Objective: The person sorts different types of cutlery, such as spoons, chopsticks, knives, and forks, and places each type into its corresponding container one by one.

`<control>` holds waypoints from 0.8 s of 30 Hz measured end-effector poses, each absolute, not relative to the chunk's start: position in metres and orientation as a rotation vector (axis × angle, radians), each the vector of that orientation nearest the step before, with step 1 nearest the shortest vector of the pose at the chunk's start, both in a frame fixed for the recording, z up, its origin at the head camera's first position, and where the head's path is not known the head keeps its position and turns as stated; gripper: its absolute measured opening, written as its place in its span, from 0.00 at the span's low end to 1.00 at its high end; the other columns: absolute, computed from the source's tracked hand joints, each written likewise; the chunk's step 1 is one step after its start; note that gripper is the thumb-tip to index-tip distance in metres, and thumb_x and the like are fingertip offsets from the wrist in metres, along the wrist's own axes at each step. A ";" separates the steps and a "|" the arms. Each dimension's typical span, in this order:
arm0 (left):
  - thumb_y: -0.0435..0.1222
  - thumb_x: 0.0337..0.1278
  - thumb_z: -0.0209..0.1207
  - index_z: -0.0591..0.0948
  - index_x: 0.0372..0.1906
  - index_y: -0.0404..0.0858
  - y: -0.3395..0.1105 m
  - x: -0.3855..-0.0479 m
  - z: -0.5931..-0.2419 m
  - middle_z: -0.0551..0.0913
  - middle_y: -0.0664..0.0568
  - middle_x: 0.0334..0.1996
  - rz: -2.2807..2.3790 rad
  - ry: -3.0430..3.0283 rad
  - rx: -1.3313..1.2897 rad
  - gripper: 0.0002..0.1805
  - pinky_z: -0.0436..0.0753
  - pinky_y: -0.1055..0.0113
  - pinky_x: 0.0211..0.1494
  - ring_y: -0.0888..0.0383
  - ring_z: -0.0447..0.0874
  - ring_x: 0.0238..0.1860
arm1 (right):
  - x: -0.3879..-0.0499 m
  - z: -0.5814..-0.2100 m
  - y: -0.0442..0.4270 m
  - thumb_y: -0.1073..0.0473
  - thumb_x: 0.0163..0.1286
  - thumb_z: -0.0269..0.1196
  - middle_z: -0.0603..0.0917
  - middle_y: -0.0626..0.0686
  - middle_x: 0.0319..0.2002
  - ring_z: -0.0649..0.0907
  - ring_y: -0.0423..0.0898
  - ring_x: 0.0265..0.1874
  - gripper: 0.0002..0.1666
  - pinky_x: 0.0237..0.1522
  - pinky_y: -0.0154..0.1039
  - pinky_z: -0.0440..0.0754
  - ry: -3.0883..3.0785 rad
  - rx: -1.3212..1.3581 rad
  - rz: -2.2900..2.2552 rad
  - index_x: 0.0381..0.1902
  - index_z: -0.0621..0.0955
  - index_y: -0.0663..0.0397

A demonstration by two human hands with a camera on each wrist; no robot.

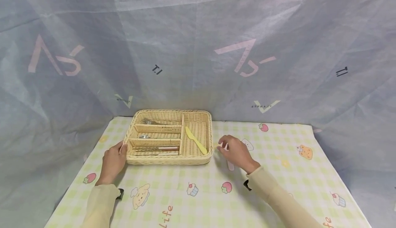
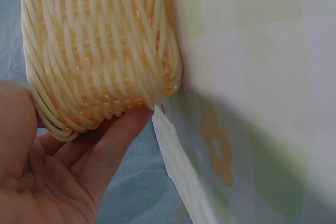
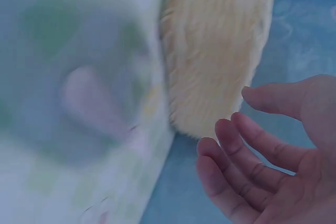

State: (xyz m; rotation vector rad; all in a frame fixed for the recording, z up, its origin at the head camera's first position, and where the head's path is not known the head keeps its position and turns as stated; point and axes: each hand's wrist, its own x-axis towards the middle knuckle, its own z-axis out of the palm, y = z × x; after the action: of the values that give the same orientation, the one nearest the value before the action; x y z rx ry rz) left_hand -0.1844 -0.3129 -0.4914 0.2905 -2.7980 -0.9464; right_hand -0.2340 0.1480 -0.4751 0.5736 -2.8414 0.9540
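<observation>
A pale wicker cutlery tray (image 1: 169,160) with compartments rests on the table. At its front left corner my left hand (image 1: 112,162) holds the edge, the thumb and fingers around the woven wall (image 2: 100,51) in the left wrist view. A yellow plastic knife (image 1: 196,140) lies slanted in the right compartment. My right hand (image 1: 236,152) hovers beside the tray's right side, fingers bent and apart from the thumb, nothing between them. Below it lies a pale pink rounded handle (image 3: 89,98), blurred in the right wrist view; the rest is partly hidden, so its kind cannot be told.
The left compartments hold metal cutlery: a fork-like piece (image 1: 149,122) at the back, another metal piece (image 1: 144,136) in the middle, and thin pieces with white and brown handles (image 1: 168,149) at the front. A checked, printed tablecloth (image 1: 191,207) covers the table; a grey curtain (image 1: 191,49) hangs behind.
</observation>
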 end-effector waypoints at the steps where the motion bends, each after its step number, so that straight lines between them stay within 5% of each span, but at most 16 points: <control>1: 0.43 0.89 0.43 0.72 0.76 0.26 -0.313 -0.184 -0.492 0.81 0.23 0.60 -0.944 -2.798 0.290 0.28 0.76 0.27 0.61 0.21 0.79 0.61 | -0.233 -0.479 0.153 0.60 0.71 0.74 0.86 0.49 0.34 0.80 0.41 0.27 0.09 0.28 0.39 0.78 -2.844 0.552 0.949 0.45 0.88 0.57; 24: 0.41 0.89 0.45 0.73 0.76 0.26 -0.313 -0.184 -0.492 0.81 0.24 0.62 -0.946 -2.788 0.301 0.27 0.76 0.27 0.62 0.21 0.77 0.62 | -0.242 -0.501 0.170 0.59 0.66 0.76 0.87 0.52 0.28 0.82 0.45 0.24 0.10 0.30 0.45 0.83 -3.024 0.344 0.812 0.34 0.88 0.60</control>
State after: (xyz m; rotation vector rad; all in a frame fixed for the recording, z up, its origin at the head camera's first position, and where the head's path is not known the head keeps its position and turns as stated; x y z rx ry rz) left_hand -0.1845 -0.3129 -0.4918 0.3005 -2.7879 -0.9463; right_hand -0.2425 0.1704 -0.5006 0.3445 -3.0240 0.8119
